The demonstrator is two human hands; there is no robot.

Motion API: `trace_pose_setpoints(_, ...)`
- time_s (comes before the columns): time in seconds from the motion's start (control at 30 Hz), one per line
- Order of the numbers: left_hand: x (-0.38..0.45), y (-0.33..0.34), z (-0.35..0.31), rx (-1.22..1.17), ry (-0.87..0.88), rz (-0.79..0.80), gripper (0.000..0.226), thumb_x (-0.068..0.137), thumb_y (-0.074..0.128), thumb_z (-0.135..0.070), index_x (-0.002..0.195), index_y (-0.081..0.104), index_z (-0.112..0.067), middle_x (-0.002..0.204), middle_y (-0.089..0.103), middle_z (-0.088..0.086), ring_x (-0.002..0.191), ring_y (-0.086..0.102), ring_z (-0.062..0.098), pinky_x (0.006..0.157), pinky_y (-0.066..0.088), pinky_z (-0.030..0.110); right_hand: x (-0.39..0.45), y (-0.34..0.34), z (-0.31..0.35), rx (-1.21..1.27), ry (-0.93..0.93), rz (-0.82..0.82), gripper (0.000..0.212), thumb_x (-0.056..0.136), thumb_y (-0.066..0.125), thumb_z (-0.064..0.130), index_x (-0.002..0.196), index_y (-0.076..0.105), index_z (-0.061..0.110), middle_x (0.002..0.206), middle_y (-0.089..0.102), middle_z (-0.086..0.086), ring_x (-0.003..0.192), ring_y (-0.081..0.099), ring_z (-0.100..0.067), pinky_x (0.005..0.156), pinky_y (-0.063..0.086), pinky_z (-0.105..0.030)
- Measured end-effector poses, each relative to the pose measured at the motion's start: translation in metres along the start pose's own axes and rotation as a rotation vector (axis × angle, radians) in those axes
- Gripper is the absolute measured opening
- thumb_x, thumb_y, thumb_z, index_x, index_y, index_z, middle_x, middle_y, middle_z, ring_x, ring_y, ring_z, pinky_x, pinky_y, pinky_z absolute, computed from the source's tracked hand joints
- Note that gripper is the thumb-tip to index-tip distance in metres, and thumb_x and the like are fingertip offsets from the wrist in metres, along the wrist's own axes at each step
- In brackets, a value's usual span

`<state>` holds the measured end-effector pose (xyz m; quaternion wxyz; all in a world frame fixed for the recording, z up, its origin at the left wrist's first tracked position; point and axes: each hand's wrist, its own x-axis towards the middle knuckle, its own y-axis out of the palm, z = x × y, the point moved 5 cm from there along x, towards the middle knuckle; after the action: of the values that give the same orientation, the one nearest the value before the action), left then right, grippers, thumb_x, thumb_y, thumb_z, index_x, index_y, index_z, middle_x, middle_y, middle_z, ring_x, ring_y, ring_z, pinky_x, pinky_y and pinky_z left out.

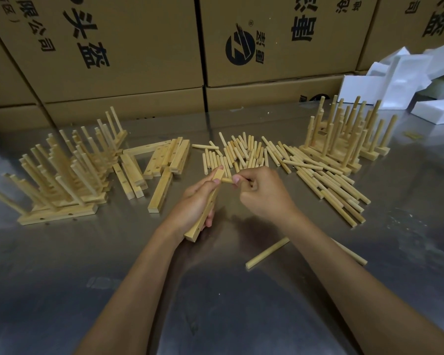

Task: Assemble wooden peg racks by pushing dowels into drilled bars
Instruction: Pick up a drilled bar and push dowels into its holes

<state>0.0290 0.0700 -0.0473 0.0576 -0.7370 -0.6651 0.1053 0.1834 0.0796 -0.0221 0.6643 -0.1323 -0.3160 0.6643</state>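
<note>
Drilled bar (208,204), held upright-tilted above the table (215,303), serves as our landmark for the single head view. We see the left hand (194,204) wrapped around the bar's lower half, thumb near its top end. The right hand (260,194), just right of the bar's top, pinches a short dowel (226,180) whose free end touches the bar's upper side, apparently at a hole; how deep it sits we cannot tell. The holes visible lower on this bar stand empty, so we judge this rack barely begun. Far left of the bar stands a large cluster of finished racks (62,180), and a second cluster (344,139) stands far right. Just behind and left of the bar lie undrilled-looking and drilled spare bars (162,160); behind and right lies a heap of loose dowels (305,170). We judge the job well advanced, with several bars and many dowels left.
</note>
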Motion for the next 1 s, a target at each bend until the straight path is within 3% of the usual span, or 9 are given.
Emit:
trace_pose_setpoints(0.13, -0.001, 0.001, -0.002, 0.033, 0.01, 0.01, 0.034, 0.105, 0.042, -0.04, 0.131, 0.049, -0.061, 0.143, 0.047, 0.031, 0.042, 0.05, 0.007, 0.042, 0.042, 0.017, 0.0, 0.003, -0.004, 0.142, 0.124, 0.017, 0.028, 0.098, 0.058, 0.022, 0.081, 0.076, 0.01, 0.062, 0.066, 0.004, 0.062, 0.058, -0.007, 0.059, 0.04, -0.028)
trace_pose_setpoints(0.23, 0.002, 0.001, 0.0, 0.056, 0.015, 0.012, 0.039, 0.106, 0.041, -0.04, 0.141, 0.047, -0.055, 0.085, 0.076, 0.006, 0.042, 0.05, 0.007, 0.043, 0.043, 0.017, -0.001, 0.004, -0.006, 0.198, 0.168, 0.009, 0.027, 0.098, 0.059, 0.023, 0.079, 0.076, 0.014, 0.093, 0.075, -0.013, 0.096, 0.066, -0.02, 0.074, 0.045, -0.022)
trace_pose_setpoints(0.3, 0.002, 0.002, 0.0, 0.065, 0.021, 0.018, 0.039, 0.106, 0.04, -0.04, 0.141, 0.045, -0.056, 0.059, 0.063, -0.004, 0.042, 0.05, 0.006, 0.043, 0.042, 0.016, 0.0, 0.003, -0.007, 0.201, 0.169, 0.008, 0.028, 0.098, 0.059, 0.023, 0.076, 0.075, 0.02, 0.087, 0.075, -0.003, 0.091, 0.066, -0.015, 0.071, 0.042, -0.019)
trace_pose_setpoints(0.43, 0.004, 0.003, 0.002, -0.016, 0.004, 0.007, 0.038, 0.106, 0.04, -0.04, 0.141, 0.046, -0.054, 0.115, 0.064, 0.021, 0.044, 0.051, 0.008, 0.043, 0.043, 0.019, 0.003, 0.007, -0.006, 0.261, 0.197, 0.09, 0.031, 0.101, 0.054, 0.023, 0.077, 0.073, 0.026, 0.097, 0.068, 0.014, 0.1, 0.058, -0.003, 0.08, 0.036, -0.02)
trace_pose_setpoints(0.5, 0.006, 0.005, 0.004, -0.053, -0.025, -0.016, 0.037, 0.106, 0.041, -0.041, 0.14, 0.047, -0.054, 0.104, 0.069, 0.024, 0.044, 0.052, 0.009, 0.043, 0.043, 0.02, 0.004, 0.009, -0.007, 0.27, 0.202, 0.118, 0.03, 0.101, 0.052, 0.024, 0.079, 0.072, 0.026, 0.103, 0.066, 0.011, 0.108, 0.055, -0.007, 0.085, 0.037, -0.025)
trace_pose_setpoints(0.57, 0.006, 0.005, 0.006, -0.038, -0.036, -0.014, 0.039, 0.105, 0.041, -0.044, 0.141, 0.046, -0.056, 0.069, 0.061, 0.007, 0.044, 0.053, 0.01, 0.042, 0.044, 0.021, 0.004, 0.007, -0.008, 0.263, 0.205, 0.134, 0.027, 0.101, 0.052, 0.024, 0.084, 0.073, 0.025, 0.091, 0.065, 0.015, 0.096, 0.056, -0.004, 0.075, 0.037, -0.021)
trace_pose_setpoints(0.67, 0.005, 0.001, 0.008, -0.071, -0.054, 0.0, 0.037, 0.104, 0.043, -0.045, 0.14, 0.047, -0.055, 0.059, 0.054, 0.001, 0.045, 0.053, 0.013, 0.042, 0.044, 0.022, 0.002, -0.004, -0.011, 0.323, 0.245, 0.123, 0.024, 0.104, 0.049, 0.025, 0.09, 0.069, 0.02, 0.07, 0.06, 0.011, 0.064, 0.053, -0.003, 0.058, 0.036, -0.019)
trace_pose_setpoints(0.83, 0.005, -0.002, 0.01, -0.205, -0.122, 0.016, 0.036, 0.106, 0.042, -0.042, 0.14, 0.051, -0.038, 0.057, 0.054, 0.005, 0.044, 0.052, 0.015, 0.04, 0.042, 0.022, 0.003, -0.019, 0.0, 0.529, 0.15, 0.091, 0.02, 0.106, 0.044, 0.032, 0.112, 0.054, 0.016, 0.092, 0.077, 0.007, 0.09, 0.069, -0.005, 0.078, 0.051, -0.026)
trace_pose_setpoints(1.0, 0.001, 0.004, 0.009, -0.268, -0.138, 0.12, 0.037, 0.105, 0.043, -0.041, 0.14, 0.053, -0.031, 0.056, 0.05, 0.005, 0.043, 0.047, 0.016, 0.037, 0.039, 0.023, 0.0, -0.022, 0.005, 0.639, 0.061, -0.069, 0.009, 0.098, 0.062, 0.02, 0.099, 0.062, 0.011, 0.072, 0.066, 0.001, 0.064, 0.061, -0.011, 0.063, 0.056, -0.024)
